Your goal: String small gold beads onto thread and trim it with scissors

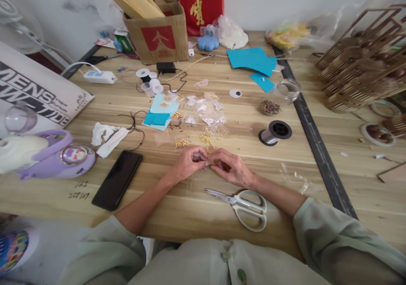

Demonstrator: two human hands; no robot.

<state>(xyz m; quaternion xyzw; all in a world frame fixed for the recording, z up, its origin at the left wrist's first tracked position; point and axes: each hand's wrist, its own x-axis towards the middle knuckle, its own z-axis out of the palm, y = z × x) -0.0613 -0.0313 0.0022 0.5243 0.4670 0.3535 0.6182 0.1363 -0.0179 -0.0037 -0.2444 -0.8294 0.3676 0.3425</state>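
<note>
My left hand (189, 162) and my right hand (232, 167) meet over the middle of the table, fingertips pinched together. Whatever they pinch is too small to make out; a faint thin line seems to hang below the left fingers. Just beyond the fingertips lie loose gold beads (207, 139) and another little heap of gold beads (182, 143). Scissors (235, 201) with pale handles rest below my right hand, blades partly apart. A spool of thin clear line (274, 132) stands to the right, apart from both hands.
A phone (117, 179) and a purple bottle (60, 154) lie at left. Small plastic bags (207, 109) and blue cards (157, 119) sit farther back. A glass jar (287, 94) with mixed beads lies at right. A cardboard box (158, 39) stands against the wall.
</note>
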